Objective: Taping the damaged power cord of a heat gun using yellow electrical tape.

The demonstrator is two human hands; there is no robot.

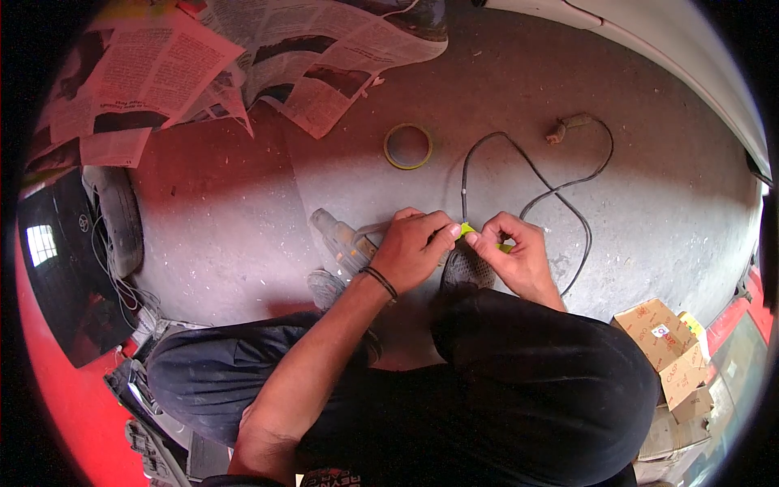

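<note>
My left hand (412,250) and my right hand (518,253) meet over my right shoe (469,272). Thumb and fingers of each are pinched on a short yellow-green strip of tape (466,230). More of that colour shows under the right hand's fingers. A black cord (464,174) runs down to the strip; whether the tape is wrapped around it I cannot tell. Left of my left hand lies a dusty power tool (341,239) on the floor, partly covered by that hand. The cord's far end carries a dirty plug (572,123).
A yellowish tape ring (407,147) lies flat beyond my hands. Newspaper sheets (324,65) spread at the far left. A dark glossy panel (73,268) and a tyre-like grey piece (114,219) stand at left. Cardboard boxes (661,345) are stacked by my right knee. A white curved body panel (657,49) borders the far right.
</note>
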